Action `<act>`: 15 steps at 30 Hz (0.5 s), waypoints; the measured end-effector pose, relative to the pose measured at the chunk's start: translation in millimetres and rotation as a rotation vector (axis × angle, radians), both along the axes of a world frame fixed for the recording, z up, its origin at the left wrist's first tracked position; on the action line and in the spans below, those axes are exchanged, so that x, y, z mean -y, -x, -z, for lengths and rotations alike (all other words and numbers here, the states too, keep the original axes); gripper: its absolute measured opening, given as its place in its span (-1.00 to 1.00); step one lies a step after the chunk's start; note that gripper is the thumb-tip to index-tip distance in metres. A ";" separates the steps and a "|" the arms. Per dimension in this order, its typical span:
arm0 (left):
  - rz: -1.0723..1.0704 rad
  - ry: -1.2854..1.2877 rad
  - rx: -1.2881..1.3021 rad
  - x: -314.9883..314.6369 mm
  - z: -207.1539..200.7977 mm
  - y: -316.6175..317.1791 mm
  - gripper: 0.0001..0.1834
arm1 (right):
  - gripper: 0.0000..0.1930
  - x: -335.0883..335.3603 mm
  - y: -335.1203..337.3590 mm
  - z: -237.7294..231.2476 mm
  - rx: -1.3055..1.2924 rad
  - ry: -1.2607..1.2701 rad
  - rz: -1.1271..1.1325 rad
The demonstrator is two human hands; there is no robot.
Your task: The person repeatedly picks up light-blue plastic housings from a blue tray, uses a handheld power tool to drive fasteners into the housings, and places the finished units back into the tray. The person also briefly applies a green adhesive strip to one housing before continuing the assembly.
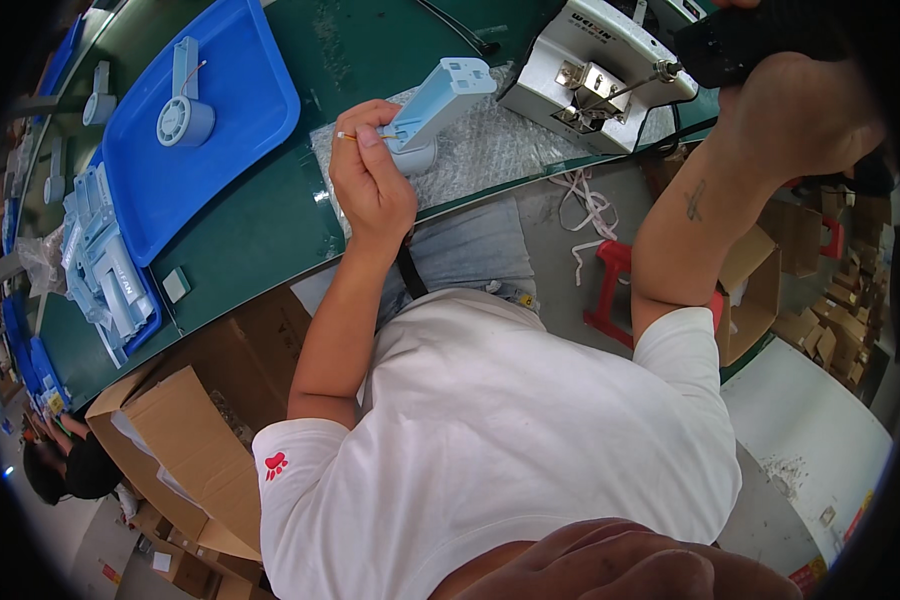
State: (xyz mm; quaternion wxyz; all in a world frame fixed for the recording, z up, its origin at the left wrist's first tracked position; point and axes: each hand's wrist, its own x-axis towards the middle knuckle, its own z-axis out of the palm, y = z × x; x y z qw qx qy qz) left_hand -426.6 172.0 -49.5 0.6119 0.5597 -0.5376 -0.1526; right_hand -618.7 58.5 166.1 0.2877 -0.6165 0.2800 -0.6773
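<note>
My left hand [375,185] is closed on a light blue plastic fan housing [440,108], its open handle channel tilted up to the right and its round end low. A thin wire [375,137] with a small white connector runs past my thumb and fingers. At the upper right my right hand [805,110] grips a black electric screwdriver [725,48], its fingers partly hidden. The screwdriver's thin bit points left and down toward the silver-and-black screw feeder [545,95]; whether the tip touches a screw cannot be made out.
Bubble wrap [485,145] lies on the green bench [240,265] under my left hand. A blue tray [235,130] carries another fan housing [185,120]. Light blue plastic parts [100,255] are heaped at the left. Below stand a cardboard box [185,440] and a red stool [610,290].
</note>
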 end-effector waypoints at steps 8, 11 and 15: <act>0.000 -0.002 -0.006 -0.1 0.1 0.3 -0.58 | -0.32 -22.9 -15.4 2.3 -0.003 0.282 0.177; -0.016 0.055 -0.014 2.1 -0.5 1.5 -0.68 | -0.32 -23.2 -12.4 3.9 0.000 0.280 0.170; -0.013 0.061 -0.022 2.3 -1.5 2.0 -0.68 | -0.33 -26.4 -8.9 2.4 0.010 0.279 0.161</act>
